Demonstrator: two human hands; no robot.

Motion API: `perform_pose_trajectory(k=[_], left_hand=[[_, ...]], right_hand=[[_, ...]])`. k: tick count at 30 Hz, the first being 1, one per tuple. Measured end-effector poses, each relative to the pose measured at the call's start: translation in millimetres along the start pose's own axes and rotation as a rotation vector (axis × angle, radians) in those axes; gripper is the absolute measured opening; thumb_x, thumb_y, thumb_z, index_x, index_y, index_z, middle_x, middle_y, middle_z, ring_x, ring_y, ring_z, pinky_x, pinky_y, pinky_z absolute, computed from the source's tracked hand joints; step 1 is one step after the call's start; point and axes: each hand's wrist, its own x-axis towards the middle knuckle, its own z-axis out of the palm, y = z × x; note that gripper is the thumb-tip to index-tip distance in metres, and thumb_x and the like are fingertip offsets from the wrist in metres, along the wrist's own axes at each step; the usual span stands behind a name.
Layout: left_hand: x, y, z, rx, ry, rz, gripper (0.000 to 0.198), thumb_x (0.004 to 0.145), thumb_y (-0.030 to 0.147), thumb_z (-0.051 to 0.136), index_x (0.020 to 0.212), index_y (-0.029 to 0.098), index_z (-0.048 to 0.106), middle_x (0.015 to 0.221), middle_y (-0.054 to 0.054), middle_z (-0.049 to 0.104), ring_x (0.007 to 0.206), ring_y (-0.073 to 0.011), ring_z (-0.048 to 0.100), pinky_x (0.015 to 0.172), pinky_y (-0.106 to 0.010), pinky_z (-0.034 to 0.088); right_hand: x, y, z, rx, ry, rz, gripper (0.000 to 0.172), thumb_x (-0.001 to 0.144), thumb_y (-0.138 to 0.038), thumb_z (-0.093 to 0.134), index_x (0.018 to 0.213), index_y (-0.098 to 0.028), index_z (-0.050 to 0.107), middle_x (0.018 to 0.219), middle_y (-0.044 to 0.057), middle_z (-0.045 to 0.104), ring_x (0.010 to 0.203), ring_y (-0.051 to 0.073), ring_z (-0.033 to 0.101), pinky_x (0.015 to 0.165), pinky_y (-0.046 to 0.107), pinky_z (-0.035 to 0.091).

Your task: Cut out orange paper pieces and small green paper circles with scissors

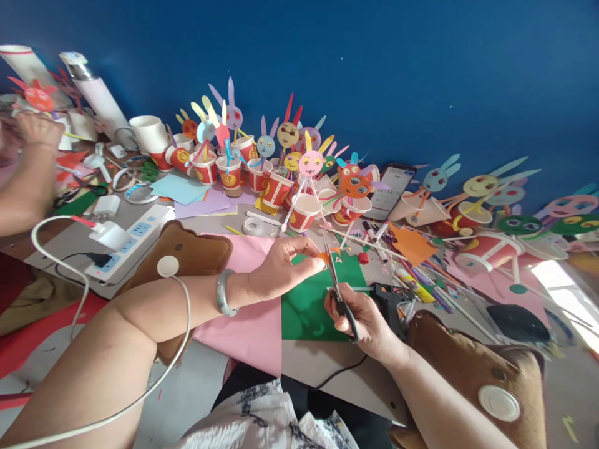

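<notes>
My left hand (285, 265) pinches a small orange paper piece (324, 257) above a green paper sheet (309, 305). A pale green bangle sits on that wrist. My right hand (362, 318) grips black-handled scissors (334, 280), whose blades point up and meet the orange piece. Under both hands lie the green sheet and a pink paper sheet (255, 324).
Several paper-cup rabbit figures (304, 187) crowd the table's back against a blue wall. A phone (392, 187), tape roll (253, 226), power strip (131, 240) with white cable, glue gun (390, 302), brown bear-shaped pads (187, 252) and another person's hand (35, 134) at far left.
</notes>
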Motion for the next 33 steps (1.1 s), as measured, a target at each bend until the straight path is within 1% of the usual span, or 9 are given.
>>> perform_pose_trajectory(k=[7, 9, 13, 15, 17, 19, 21, 25, 33], left_hand=[[3, -5, -0.8, -0.025, 0.008, 0.020, 0.012, 0.079, 0.025, 0.062, 0.072, 0.016, 0.061, 0.074, -0.002, 0.066, 0.077, -0.0153, 0.062, 0.080, -0.032, 0.050], [3, -7, -1.5, -0.021, 0.019, 0.015, 0.014, 0.081, 0.027, 0.061, 0.072, 0.016, 0.061, 0.074, -0.002, 0.066, 0.077, -0.0155, 0.062, 0.080, -0.032, 0.050], [4, -11, -2.1, -0.046, 0.073, 0.026, 0.032, 0.092, 0.038, 0.050, 0.072, 0.016, 0.062, 0.074, -0.003, 0.066, 0.077, -0.0165, 0.061, 0.080, -0.033, 0.050], [4, -9, -1.7, -0.054, 0.080, 0.033, 0.038, 0.095, 0.042, 0.046, 0.072, 0.016, 0.063, 0.073, -0.004, 0.066, 0.077, -0.0168, 0.061, 0.079, -0.033, 0.049], [3, -6, -0.8, -0.032, 0.059, 0.021, 0.033, 0.092, 0.042, 0.053, 0.074, 0.016, 0.064, 0.074, -0.004, 0.067, 0.077, -0.0165, 0.061, 0.077, -0.032, 0.049], [2, -2, 0.4, 0.004, 0.041, -0.001, 0.022, 0.084, 0.036, 0.064, 0.076, 0.016, 0.065, 0.077, -0.003, 0.068, 0.078, -0.0158, 0.061, 0.076, -0.030, 0.049], [2, 0, 1.5, 0.023, 0.046, -0.015, 0.015, 0.079, 0.029, 0.070, 0.077, 0.015, 0.066, 0.079, -0.003, 0.069, 0.079, -0.0151, 0.062, 0.077, -0.030, 0.048], [2, 0, 2.2, 0.029, 0.069, -0.012, 0.012, 0.079, 0.026, 0.069, 0.075, 0.015, 0.065, 0.077, -0.003, 0.069, 0.078, -0.0145, 0.062, 0.077, -0.029, 0.049], [1, -2, 2.2, 0.020, 0.045, -0.021, 0.008, 0.078, 0.022, 0.069, 0.077, 0.015, 0.067, 0.080, -0.005, 0.071, 0.080, -0.0154, 0.064, 0.078, -0.030, 0.050]], right_hand=[[-1, 1, 0, 0.004, 0.010, 0.012, 0.069, 0.070, -0.086, 0.056, 0.068, -0.017, 0.056, 0.062, 0.001, 0.050, 0.056, 0.012, 0.039, 0.047, 0.025, 0.032], [-2, 3, 0, 0.006, 0.009, 0.014, 0.069, 0.069, -0.086, 0.056, 0.068, -0.017, 0.056, 0.062, 0.001, 0.050, 0.056, 0.012, 0.039, 0.046, 0.024, 0.031], [-2, 3, 1, 0.007, 0.027, 0.025, 0.070, 0.069, -0.087, 0.056, 0.070, -0.016, 0.057, 0.063, 0.001, 0.050, 0.055, 0.011, 0.039, 0.045, 0.024, 0.031], [-2, 2, 1, 0.006, 0.028, 0.028, 0.070, 0.069, -0.086, 0.056, 0.070, -0.016, 0.057, 0.063, 0.001, 0.049, 0.055, 0.011, 0.039, 0.046, 0.024, 0.031], [-2, 1, 1, 0.004, 0.024, 0.023, 0.069, 0.070, -0.086, 0.056, 0.069, -0.017, 0.057, 0.062, 0.000, 0.049, 0.055, 0.011, 0.039, 0.046, 0.024, 0.032], [-1, 0, 0, 0.000, 0.024, 0.016, 0.069, 0.070, -0.086, 0.056, 0.068, -0.017, 0.056, 0.062, 0.000, 0.049, 0.056, 0.012, 0.039, 0.047, 0.024, 0.032], [-1, -1, 0, -0.003, 0.023, 0.011, 0.070, 0.070, -0.086, 0.055, 0.068, -0.017, 0.056, 0.062, 0.001, 0.049, 0.056, 0.012, 0.039, 0.047, 0.025, 0.032], [-1, -1, -1, 0.002, 0.012, 0.019, 0.069, 0.070, -0.086, 0.056, 0.068, -0.017, 0.057, 0.062, 0.001, 0.049, 0.057, 0.013, 0.040, 0.048, 0.025, 0.031], [0, -1, 0, 0.048, -0.017, 0.042, 0.067, 0.069, -0.084, 0.059, 0.068, -0.017, 0.055, 0.063, 0.000, 0.047, 0.056, 0.012, 0.037, 0.047, 0.025, 0.029]])
